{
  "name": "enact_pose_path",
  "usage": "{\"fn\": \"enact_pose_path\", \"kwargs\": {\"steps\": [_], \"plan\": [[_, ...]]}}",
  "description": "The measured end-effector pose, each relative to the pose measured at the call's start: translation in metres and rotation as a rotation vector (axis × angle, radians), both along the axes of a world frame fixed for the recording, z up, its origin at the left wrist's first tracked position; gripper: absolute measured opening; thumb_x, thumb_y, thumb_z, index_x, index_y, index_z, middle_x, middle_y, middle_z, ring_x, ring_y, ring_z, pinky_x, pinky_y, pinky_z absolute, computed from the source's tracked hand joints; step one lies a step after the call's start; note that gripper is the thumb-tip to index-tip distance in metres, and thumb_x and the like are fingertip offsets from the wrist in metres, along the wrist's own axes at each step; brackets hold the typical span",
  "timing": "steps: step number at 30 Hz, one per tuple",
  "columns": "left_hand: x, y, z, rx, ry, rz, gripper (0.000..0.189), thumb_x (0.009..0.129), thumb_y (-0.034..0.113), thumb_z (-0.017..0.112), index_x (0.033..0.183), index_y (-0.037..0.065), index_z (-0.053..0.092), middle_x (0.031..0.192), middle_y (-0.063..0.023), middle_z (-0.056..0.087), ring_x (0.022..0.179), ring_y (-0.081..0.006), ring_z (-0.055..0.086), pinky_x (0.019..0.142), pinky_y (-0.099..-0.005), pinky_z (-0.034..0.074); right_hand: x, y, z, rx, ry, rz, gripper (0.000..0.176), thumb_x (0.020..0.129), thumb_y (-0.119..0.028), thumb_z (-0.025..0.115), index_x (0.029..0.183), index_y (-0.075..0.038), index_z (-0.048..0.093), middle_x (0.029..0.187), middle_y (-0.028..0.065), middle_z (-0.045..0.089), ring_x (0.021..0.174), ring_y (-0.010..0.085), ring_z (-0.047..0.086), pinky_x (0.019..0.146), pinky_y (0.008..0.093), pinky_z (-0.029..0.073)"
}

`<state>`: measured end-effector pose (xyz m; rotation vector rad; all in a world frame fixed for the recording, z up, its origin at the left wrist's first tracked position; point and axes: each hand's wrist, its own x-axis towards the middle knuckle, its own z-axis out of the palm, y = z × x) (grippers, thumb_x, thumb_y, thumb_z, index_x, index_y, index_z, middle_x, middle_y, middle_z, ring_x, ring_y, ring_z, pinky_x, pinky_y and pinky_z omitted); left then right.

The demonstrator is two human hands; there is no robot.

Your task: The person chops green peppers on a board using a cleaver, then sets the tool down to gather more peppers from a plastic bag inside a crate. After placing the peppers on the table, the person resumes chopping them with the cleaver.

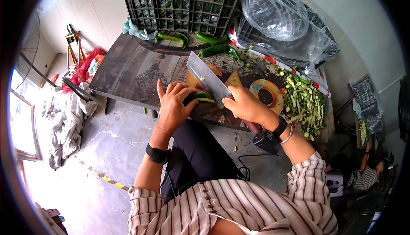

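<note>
My left hand (175, 100) is closed over a green chili pepper (200, 96) near the front edge of the patterned table (128, 66). Its little finger sticks out to the side while the thumb and other fingers press on the pepper. In my right hand (245, 103) is a cleaver (206, 77), its broad blade tilted up to the left. The blade's lower end is right beside the pepper's cut end. Small pale bits cling to the steel. Farther back on the table lie several whole green chili peppers (213, 50).
A heap of chopped pepper pieces (305, 104) covers the table's right side. Behind stand a black plastic crate (181, 6) holding green peppers and a bin draped with clear plastic (277, 15). Another person (363, 175) is at the far right. Cloth (68, 119) lies on the left floor.
</note>
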<state>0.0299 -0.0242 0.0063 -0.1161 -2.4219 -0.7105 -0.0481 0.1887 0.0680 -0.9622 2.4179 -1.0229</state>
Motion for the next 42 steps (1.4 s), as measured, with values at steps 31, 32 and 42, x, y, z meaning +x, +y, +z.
{"fn": "enact_pose_path", "kwargs": {"steps": [31, 32, 42], "plan": [[-0.011, -0.002, -0.004, 0.122, -0.064, -0.032, 0.019, 0.073, 0.016, 0.073, 0.091, 0.012, 0.067, 0.096, -0.0001, 0.062, 0.105, -0.021, 0.055, 0.111, -0.0559, 0.01, 0.001, 0.003, -0.002, -0.019, 0.001, -0.066, 0.022, 0.089, -0.017, 0.05, 0.09, 0.005, 0.045, 0.057, 0.0109, 0.051, 0.045, 0.0168, 0.052, 0.046, 0.0342, 0.043], [-0.011, -0.002, -0.004, 0.123, -0.065, -0.032, 0.019, 0.073, 0.016, 0.073, 0.091, 0.012, 0.067, 0.096, -0.0001, 0.062, 0.105, -0.021, 0.055, 0.111, -0.0559, 0.01, 0.001, 0.004, -0.002, -0.006, -0.004, -0.071, 0.022, 0.089, -0.017, 0.05, 0.09, 0.005, 0.045, 0.058, 0.0108, 0.051, 0.046, 0.0165, 0.052, 0.046, 0.034, 0.043], [-0.011, -0.001, -0.002, 0.047, -0.104, -0.048, 0.026, 0.073, 0.015, 0.073, 0.099, 0.015, 0.07, 0.103, 0.0013, 0.063, 0.113, -0.0197, 0.052, 0.111, -0.0539, 0.008, 0.001, 0.004, -0.004, -0.014, -0.026, -0.089, 0.022, 0.09, -0.016, 0.049, 0.092, 0.005, 0.047, 0.059, 0.0076, 0.051, 0.046, 0.0137, 0.051, 0.047, 0.0316, 0.043]]}}
